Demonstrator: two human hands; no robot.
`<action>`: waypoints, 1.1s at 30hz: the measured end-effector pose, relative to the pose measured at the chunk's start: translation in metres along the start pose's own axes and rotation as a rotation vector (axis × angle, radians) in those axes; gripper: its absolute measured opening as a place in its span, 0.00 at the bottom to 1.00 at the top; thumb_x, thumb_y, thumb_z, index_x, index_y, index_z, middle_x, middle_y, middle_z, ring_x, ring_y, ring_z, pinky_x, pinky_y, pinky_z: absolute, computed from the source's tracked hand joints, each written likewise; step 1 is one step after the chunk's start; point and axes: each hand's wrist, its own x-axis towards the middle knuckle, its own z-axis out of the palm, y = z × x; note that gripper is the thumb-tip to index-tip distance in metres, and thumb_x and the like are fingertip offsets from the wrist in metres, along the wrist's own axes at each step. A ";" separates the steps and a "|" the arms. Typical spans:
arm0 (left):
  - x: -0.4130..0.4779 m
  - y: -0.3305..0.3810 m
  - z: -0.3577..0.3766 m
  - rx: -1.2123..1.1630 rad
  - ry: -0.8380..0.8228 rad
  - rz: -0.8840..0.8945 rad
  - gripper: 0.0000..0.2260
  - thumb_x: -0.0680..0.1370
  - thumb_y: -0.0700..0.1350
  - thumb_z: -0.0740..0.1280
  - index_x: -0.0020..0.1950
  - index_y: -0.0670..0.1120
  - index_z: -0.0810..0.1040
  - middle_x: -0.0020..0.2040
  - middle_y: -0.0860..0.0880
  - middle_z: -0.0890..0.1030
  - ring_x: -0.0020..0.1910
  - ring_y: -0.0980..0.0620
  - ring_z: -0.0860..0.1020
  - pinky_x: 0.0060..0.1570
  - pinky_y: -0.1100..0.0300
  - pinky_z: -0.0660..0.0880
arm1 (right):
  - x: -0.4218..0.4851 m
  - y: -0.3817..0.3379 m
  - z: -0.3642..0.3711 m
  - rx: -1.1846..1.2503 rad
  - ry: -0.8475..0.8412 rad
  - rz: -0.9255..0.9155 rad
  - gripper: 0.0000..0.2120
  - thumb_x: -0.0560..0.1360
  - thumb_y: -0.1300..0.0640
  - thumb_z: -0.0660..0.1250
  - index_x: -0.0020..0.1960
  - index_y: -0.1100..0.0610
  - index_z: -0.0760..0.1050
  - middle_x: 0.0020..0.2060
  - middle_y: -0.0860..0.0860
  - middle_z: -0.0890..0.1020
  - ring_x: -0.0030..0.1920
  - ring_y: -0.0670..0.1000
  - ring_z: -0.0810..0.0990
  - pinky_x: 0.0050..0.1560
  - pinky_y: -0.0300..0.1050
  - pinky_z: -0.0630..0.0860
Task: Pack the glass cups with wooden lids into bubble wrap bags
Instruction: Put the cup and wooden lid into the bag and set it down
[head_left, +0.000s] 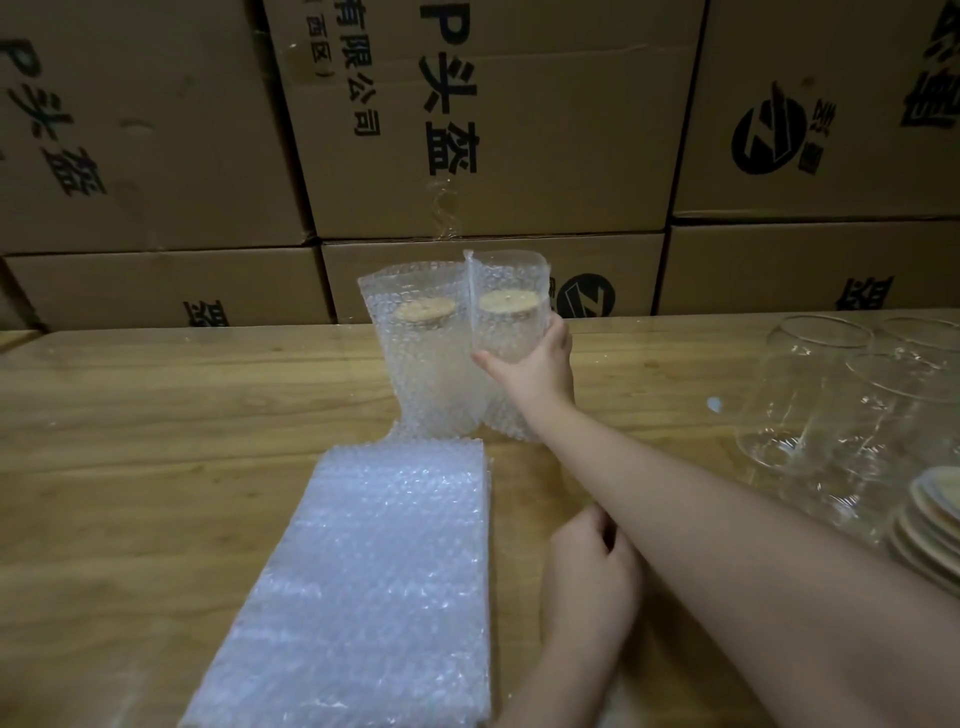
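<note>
Cardboard boxes (483, 130) with printed lettering are stacked as a wall behind the wooden table (156, 441). A flat stack of bubble bags (374, 571) lies on the near middle of the table. At the right edge stand several bare glass cups (831, 410), close together, with a pile of wooden lids (930, 514) just in front of them. Past the stack, two bagged cups stand upright and touching, each showing a lid through the wrap: the left bagged cup (421, 353) stands free, while the right grip (535, 364) is wrapped round the right bagged cup (506, 322), thumb across its front. The left grip (592, 577) sits loosely curled beside the right forearm, nothing seen in it
</note>
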 end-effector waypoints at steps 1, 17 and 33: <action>0.000 0.000 0.000 -0.015 -0.004 -0.013 0.13 0.68 0.56 0.61 0.38 0.47 0.77 0.37 0.50 0.83 0.37 0.55 0.76 0.42 0.48 0.77 | -0.001 0.000 0.002 -0.003 -0.009 -0.003 0.49 0.66 0.40 0.75 0.75 0.52 0.50 0.73 0.50 0.58 0.64 0.54 0.71 0.45 0.40 0.68; 0.000 0.000 0.000 -0.021 -0.006 -0.063 0.13 0.64 0.59 0.61 0.39 0.53 0.77 0.36 0.53 0.83 0.36 0.57 0.78 0.42 0.48 0.78 | -0.006 0.002 0.003 0.000 -0.031 -0.020 0.50 0.67 0.41 0.74 0.76 0.52 0.47 0.73 0.52 0.56 0.65 0.55 0.70 0.46 0.41 0.69; 0.000 0.012 -0.004 -0.177 0.032 -0.045 0.08 0.77 0.39 0.62 0.51 0.52 0.71 0.31 0.52 0.78 0.24 0.54 0.75 0.23 0.63 0.69 | -0.047 0.043 -0.059 0.175 -0.278 0.206 0.37 0.73 0.47 0.71 0.76 0.52 0.56 0.72 0.55 0.66 0.70 0.55 0.67 0.68 0.54 0.67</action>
